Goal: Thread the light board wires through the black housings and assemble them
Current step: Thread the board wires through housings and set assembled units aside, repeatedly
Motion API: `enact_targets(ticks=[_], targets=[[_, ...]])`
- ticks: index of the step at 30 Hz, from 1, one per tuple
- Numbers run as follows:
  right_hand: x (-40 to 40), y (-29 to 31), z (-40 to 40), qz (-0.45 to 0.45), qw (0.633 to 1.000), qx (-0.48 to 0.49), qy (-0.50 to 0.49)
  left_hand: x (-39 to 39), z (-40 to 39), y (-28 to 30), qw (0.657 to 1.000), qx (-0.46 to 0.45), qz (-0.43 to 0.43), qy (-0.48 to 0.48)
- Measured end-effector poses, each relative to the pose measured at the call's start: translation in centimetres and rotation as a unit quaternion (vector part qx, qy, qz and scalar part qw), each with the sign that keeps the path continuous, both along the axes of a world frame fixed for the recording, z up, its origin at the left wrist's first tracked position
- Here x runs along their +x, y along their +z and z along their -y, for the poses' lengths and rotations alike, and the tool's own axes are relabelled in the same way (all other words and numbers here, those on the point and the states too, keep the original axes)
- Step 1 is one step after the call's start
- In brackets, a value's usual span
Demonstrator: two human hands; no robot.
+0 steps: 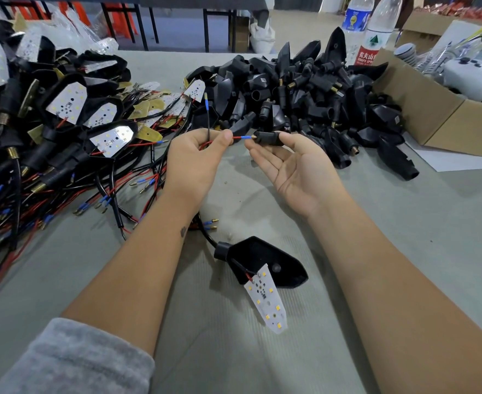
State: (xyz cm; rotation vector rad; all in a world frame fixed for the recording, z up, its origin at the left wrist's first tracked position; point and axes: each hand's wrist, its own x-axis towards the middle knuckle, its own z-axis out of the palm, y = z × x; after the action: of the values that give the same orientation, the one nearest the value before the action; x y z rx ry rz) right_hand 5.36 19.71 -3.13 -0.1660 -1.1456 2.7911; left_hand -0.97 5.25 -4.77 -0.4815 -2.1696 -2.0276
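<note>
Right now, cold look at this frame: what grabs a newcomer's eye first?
The two hands at centre: the left hand pinches a red wire with a blue-sleeved tip aimed at the brass end of a small black housing held in the right hand's fingertips. Next, the heap of black housings behind on the right and the tangle of wired light boards on the left. Nearer, one wired housing with its white LED board hanging out lies on the table.

Red wire [237, 137] tip at black housing [266, 137], seemingly entering
</note>
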Motion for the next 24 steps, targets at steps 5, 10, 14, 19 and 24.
enact_targets(ticks=[5,10,14,19,24], targets=[[-0.2,-0.3,-0.1,-0.003,0.997,0.066,-0.027,-0.1,0.0,0.0,1.000,-0.016,-0.006,0.013],[-0.3,-0.6,0.2,0.004,0.985,0.170,-0.031,0.4,-0.4,0.0,0.998,-0.040,-0.013,-0.040],[-0.4,-0.7,0.3,0.005,0.980,0.192,-0.057,0.5,-0.8,0.2,0.998,-0.016,0.050,-0.047],[-0.2,-0.8,0.8,0.012,0.961,0.267,-0.071,0.8,-1.1,0.2,0.991,-0.003,0.075,-0.109],[0.0,-0.5,0.9,-0.002,0.964,0.258,-0.069,0.5,-0.8,-0.1,0.994,-0.003,0.057,-0.092]])
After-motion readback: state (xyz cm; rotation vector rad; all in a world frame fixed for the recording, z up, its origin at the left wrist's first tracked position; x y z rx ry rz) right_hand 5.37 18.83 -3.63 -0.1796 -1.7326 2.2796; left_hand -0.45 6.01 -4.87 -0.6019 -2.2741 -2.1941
